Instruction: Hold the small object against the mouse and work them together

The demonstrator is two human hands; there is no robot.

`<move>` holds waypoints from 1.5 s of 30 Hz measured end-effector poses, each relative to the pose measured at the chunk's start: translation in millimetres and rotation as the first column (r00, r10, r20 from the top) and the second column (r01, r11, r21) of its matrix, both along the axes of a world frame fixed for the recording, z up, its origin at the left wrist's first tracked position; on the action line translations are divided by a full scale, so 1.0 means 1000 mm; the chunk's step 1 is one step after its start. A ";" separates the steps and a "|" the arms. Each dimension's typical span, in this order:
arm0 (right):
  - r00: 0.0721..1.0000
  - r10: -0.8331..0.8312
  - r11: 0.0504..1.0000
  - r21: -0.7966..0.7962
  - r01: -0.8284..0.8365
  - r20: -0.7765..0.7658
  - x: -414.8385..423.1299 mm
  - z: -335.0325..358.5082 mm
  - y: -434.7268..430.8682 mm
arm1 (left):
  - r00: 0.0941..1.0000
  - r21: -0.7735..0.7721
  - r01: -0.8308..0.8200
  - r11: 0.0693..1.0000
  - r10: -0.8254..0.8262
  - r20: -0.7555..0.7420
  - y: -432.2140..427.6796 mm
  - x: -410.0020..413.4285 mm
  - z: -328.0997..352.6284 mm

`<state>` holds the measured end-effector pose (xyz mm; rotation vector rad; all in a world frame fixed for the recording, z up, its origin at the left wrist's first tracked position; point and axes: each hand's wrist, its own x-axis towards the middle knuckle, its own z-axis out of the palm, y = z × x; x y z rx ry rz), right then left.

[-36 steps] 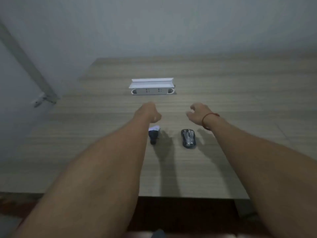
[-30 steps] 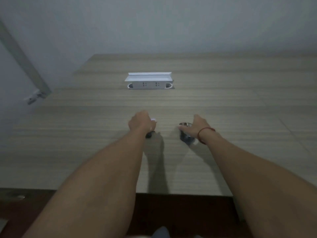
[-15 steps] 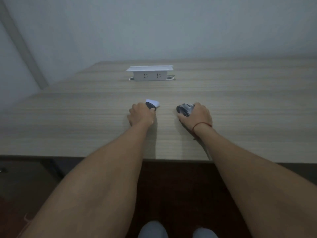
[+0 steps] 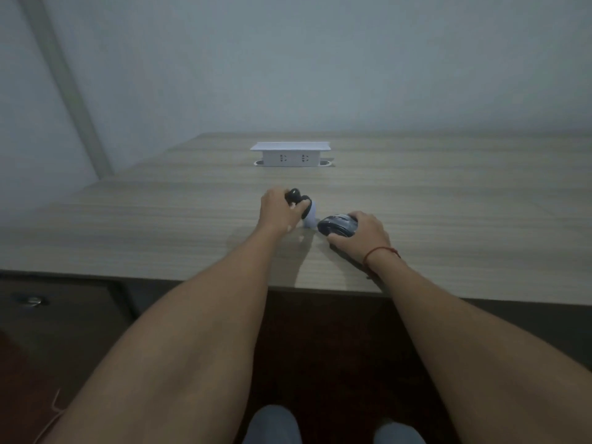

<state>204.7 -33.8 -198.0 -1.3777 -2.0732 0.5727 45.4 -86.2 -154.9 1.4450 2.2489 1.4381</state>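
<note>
I see a dark computer mouse (image 4: 337,226) held in my right hand (image 4: 360,238), just above the wooden tabletop (image 4: 448,219) near its front edge. The fingers (image 4: 365,219) curl over the far side of the mouse and the thumb wraps under its near side, so the hand grips it firmly. A red string bracelet (image 4: 381,252) sits on that wrist.

Just to the left, my left hand (image 4: 277,210) holds a small black object (image 4: 299,201) with a white part (image 4: 310,217) at its lower end. The fingers are curled round it in a closed grip; I cannot tell exactly what the object is, as it is small and partly hidden. Its white end lies just beside the nose of the mouse, nearly touching it.

Farther back on the tabletop, well apart from both hands, a white pop-up socket box (image 4: 291,154) stands raised, with two outlets on its front face. Behind it rises a plain pale wall (image 4: 320,59). Below the front edge, a dark cabinet front (image 4: 64,315) shows at the left.
</note>
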 end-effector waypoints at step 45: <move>0.988 0.041 0.999 0.002 -0.041 -0.147 0.004 -0.004 0.006 | 0.994 0.090 0.071 0.993 -0.078 0.074 0.024 0.035 -0.007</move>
